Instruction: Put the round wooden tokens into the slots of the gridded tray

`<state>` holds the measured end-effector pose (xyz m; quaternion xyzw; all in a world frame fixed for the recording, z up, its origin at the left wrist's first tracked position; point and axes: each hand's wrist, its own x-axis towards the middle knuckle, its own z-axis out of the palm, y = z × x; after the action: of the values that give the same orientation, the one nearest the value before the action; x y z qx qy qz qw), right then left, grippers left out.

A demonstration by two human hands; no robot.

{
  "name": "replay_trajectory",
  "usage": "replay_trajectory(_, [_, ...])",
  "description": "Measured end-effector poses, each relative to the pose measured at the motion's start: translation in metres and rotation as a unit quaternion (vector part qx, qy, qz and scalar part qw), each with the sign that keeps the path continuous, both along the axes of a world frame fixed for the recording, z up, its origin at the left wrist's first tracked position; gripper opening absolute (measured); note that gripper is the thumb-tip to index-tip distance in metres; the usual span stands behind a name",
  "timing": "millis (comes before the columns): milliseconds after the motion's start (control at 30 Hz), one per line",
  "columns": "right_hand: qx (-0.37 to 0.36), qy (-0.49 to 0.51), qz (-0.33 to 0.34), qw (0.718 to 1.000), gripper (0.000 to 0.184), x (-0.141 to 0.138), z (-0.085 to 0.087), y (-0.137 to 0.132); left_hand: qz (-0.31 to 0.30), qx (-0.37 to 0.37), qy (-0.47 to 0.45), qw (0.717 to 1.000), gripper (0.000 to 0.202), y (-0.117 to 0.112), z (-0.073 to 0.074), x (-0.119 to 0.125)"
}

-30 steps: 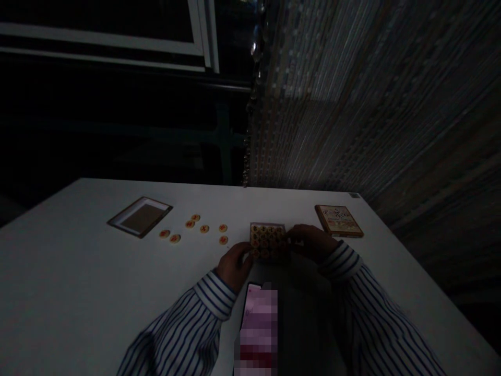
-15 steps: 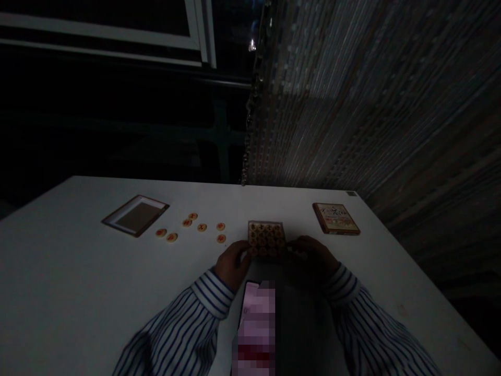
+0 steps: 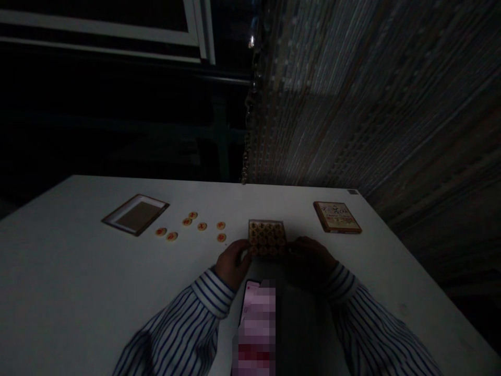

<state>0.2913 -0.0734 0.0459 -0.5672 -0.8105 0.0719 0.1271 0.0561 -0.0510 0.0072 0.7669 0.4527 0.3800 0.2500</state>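
A small open box (image 3: 266, 221) sits on the white table in front of me, filled with rows of round Chinese chess pieces (image 3: 267, 235). At its left side, my left hand (image 3: 234, 262) is closed, thumb and fingers gripping the near left corner. My right hand (image 3: 312, 259) is at the opposite side, its fingers bent against the box's right edge; deep shadow hides part of them. Several loose chess pieces (image 3: 202, 226) with red characters lie to the left of the box. Just below the box is a phone (image 3: 254, 313) with a lit, blurred-out screen.
An open tray-like lid (image 3: 136, 215) lies at the far left of the table (image 3: 97, 292). On the right is a flat box with a printed cover (image 3: 337, 217). A bead-string curtain (image 3: 332, 104) hangs behind the table's far edge. The room is dim.
My right hand's fingers have drawn in closer against the box's right side. The left hand and the loose pieces look the same.
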Motion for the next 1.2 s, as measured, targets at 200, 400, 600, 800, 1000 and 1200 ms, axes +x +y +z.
replay_trajectory(200, [-0.005, 0.0, 0.015, 1.0, 0.022, 0.0001, 0.0001, 0.0004, -0.003, -0.005, 0.006, 1.0, 0.026, 0.0, 0.0003, 0.0])
replay_trajectory(400, [-0.01, -0.012, 0.003, 1.0, 0.021, -0.0021, 0.0021, -0.0004, 0.001, -0.013, 0.004, 1.0, 0.024, -0.0009, 0.0049, 0.0005])
replay_trajectory(600, [-0.009, -0.008, 0.015, 1.0, 0.022, -0.0016, 0.0034, -0.0005, -0.007, -0.013, 0.003, 1.0, 0.025, -0.0008, 0.0037, 0.0])
replay_trajectory(800, [-0.003, -0.003, 0.011, 1.0, 0.021, -0.0017, 0.0042, -0.0012, -0.004, -0.015, 0.011, 1.0, 0.022, -0.0015, 0.0074, 0.0005])
replay_trajectory(1000, [-0.014, -0.018, 0.012, 1.0, 0.021, -0.0029, 0.0046, -0.0007, -0.004, -0.023, 0.011, 1.0, 0.025, -0.0004, 0.0027, 0.0003])
replay_trajectory(1200, [-0.015, -0.025, 0.001, 1.0, 0.022, -0.0042, 0.0053, -0.0008, -0.008, -0.02, 0.002, 1.0, 0.025, -0.0004, 0.0017, -0.0005])
